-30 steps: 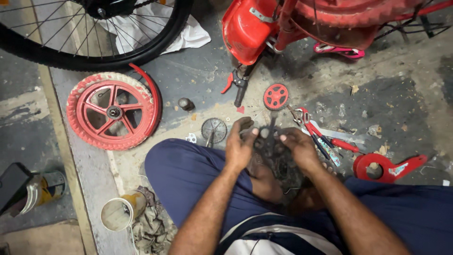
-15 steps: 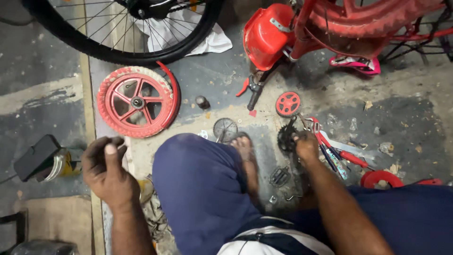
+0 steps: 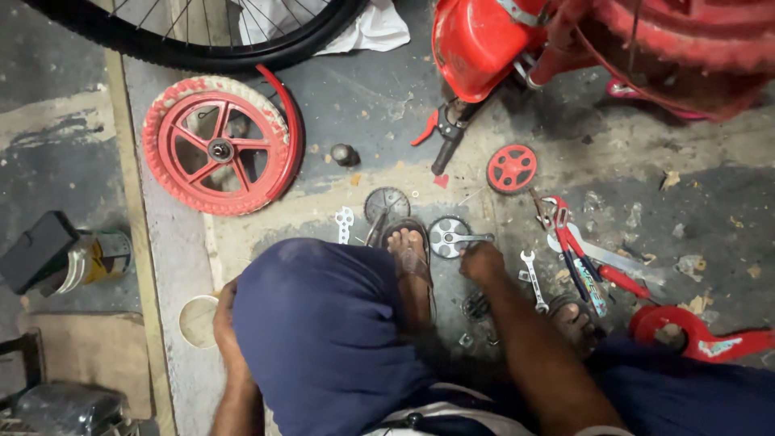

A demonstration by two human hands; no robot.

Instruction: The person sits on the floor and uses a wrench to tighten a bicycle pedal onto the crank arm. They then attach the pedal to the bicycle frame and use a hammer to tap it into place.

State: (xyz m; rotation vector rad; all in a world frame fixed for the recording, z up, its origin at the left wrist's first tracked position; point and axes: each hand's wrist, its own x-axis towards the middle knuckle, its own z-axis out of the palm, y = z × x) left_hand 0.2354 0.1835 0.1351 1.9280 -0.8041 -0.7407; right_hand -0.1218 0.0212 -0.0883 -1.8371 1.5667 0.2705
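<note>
the right hand, at centre frame, has its fingers curled shut over the end of the crank arm of a silver chainring lying on the floor beside a sandalled foot. the left hand, at lower left behind the blue-clad knee, rests at the rim of a round tin; whether it grips anything i cannot tell, as the knee hides the fingers.

likely trouble: the chainring's teeth sit touching the sandal, so a slip of the greasy arm could scrape the toes. small nuts and bits lie just below the right hand and could scatter if the part drags. the spanner and red-handled pliers at right crowd that side.

open room lies in the bare floor at centre top, between the red spoked wheel at upper left and the small red wheel. the red bicycle body closes the upper right.
</note>
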